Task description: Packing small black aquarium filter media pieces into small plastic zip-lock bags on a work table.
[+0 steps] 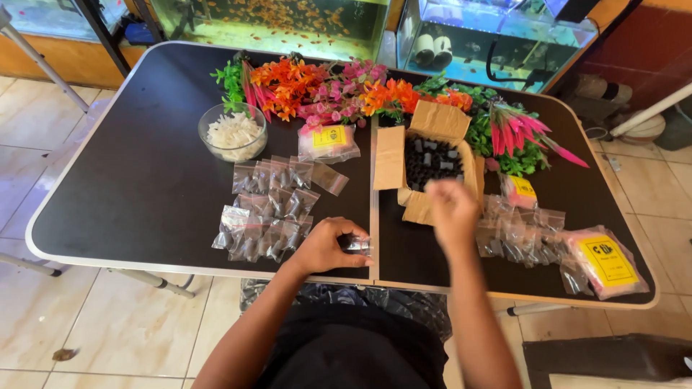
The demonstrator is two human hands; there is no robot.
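The left hand (326,246) rests near the front edge of the black bench (144,180), its fingers curled shut around a small clear bag (357,244) with something dark inside; only the bag's right end pokes out past the fingertips, so its contents are hard to make out. At 10 o'clock from that hand lies a spread of filled small bags (270,209), overlapping so much that they cannot be counted.

The right hand (452,209) hangs in the air, blurred by motion, at the front corner of the open cardboard box (432,162). Its fingers look loosely bunched, but whether they hold anything cannot be told. The hand covers the box's near wall. Inside the box sit small dark pieces, too small to identify.

At 3 o'clock from the right hand lies a heap of clear bags (522,234), and beyond it a pink packet with a yellow label (605,263). At 12 o'clock along the far edge runs a row of artificial plants (346,90) in orange, pink and green, partly behind the box flaps. A glass bowl of white bits (233,132) stands at 11 o'clock from the left hand. The person's lap hides the bench's middle front edge.
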